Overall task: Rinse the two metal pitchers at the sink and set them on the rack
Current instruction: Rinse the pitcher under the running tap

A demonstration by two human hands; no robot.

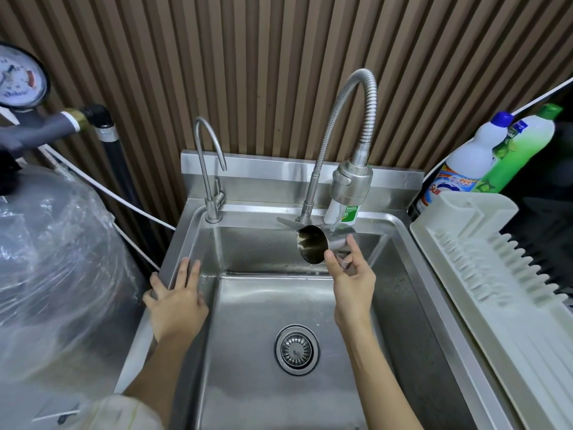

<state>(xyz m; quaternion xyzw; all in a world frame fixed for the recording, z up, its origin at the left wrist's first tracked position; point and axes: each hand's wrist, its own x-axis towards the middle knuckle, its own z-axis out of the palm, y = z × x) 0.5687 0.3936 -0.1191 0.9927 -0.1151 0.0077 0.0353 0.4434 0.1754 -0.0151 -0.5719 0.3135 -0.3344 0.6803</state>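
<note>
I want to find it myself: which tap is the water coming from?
Look at the back of the steel sink. Two taps stand there; the thin plain one is left. Yours is the bendy ribbed-hose tap, right, with the fat spray head above the pitcher.

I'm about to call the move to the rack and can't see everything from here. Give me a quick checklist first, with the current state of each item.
1. Grip: right hand holds the pitcher by its handle side, clear of the basin. Ok.
2. Rinse: water runs from the spray faucet onto the pitcher's outer side; the mouth faces away from the stream. Inside rinsed: cannot tell.
3. Drained: the pitcher lies tipped on its side; leftover water inside: cannot tell.
4. Rack: slots to the right of the sink look free. Ok.
5. Left hand: rests on the sink's left rim, free. Ok.
6. Second pitcher: not in view. Cannot tell.
</note>
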